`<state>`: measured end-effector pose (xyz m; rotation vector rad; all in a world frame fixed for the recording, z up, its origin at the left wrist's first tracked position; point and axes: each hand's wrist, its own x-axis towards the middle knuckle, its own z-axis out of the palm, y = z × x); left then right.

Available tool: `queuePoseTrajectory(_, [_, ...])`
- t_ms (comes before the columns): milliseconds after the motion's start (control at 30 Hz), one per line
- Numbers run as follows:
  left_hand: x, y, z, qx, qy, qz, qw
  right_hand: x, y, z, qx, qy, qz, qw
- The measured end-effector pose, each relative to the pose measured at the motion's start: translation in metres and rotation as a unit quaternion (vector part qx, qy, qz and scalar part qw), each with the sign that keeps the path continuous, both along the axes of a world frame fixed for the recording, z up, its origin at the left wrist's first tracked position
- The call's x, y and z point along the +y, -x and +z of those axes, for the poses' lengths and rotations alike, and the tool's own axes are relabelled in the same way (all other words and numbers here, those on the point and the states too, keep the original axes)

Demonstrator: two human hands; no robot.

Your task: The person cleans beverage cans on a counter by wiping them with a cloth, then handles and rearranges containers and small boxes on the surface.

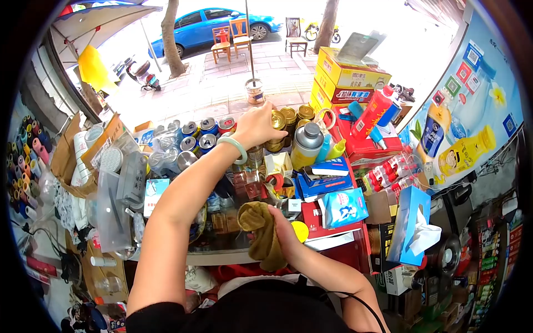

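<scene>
My left hand (256, 129), with a pale green bangle (236, 149) on its wrist, reaches to the back of the crowded counter. Its thumb and fingers close around a gold can (277, 120) at the left end of a group of gold cans. Nearer my body, my right hand (285, 232) grips a crumpled olive-brown cloth (261, 233) above the counter's front edge. Left of my left hand stand several blue-and-dark drink cans (209, 126). A grey-capped yellow and silver flask (307, 147) is to the right of the gold cans.
Yellow boxes (347, 75) and a red bottle (373, 112) are stacked at the right. In front of them lie a blue-and-white packet (343, 208) and a blue tissue box (412, 225). A clear plastic bin (111, 211) stands left. Beyond the counter are chairs (221, 44) and a blue car (194, 28).
</scene>
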<state>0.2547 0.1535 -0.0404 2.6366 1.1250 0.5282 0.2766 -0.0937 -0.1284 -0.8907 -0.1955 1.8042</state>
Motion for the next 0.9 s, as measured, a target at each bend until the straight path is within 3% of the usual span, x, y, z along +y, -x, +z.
queuePoseTrajectory(100, [0.003, -0.005, -0.009, 0.073, -0.025, 0.011, 0.997, 0.002, 0.001, -0.003, 0.011, -0.009, -0.001, 1.000])
queuePoseTrajectory(233, [0.005, -0.013, -0.032, 0.086, -0.024, 0.007, 0.996, 0.003, 0.002, -0.001, -0.001, -0.008, 0.011, 1.000])
queuePoseTrajectory(367, [-0.003, -0.020, -0.038, 0.140, 0.027, 0.028, 0.989, 0.004, 0.002, 0.004, 0.013, 0.018, 0.011, 1.000])
queuePoseTrajectory(633, [-0.004, -0.025, -0.040, 0.216, -0.078, 0.032, 0.973, 0.003, 0.004, 0.001, 0.028, 0.012, 0.000, 1.000])
queuePoseTrajectory(900, [0.010, -0.002, -0.031, 0.133, -0.050, 0.038, 0.989, 0.006, 0.008, 0.005, 0.036, 0.008, -0.032, 0.999])
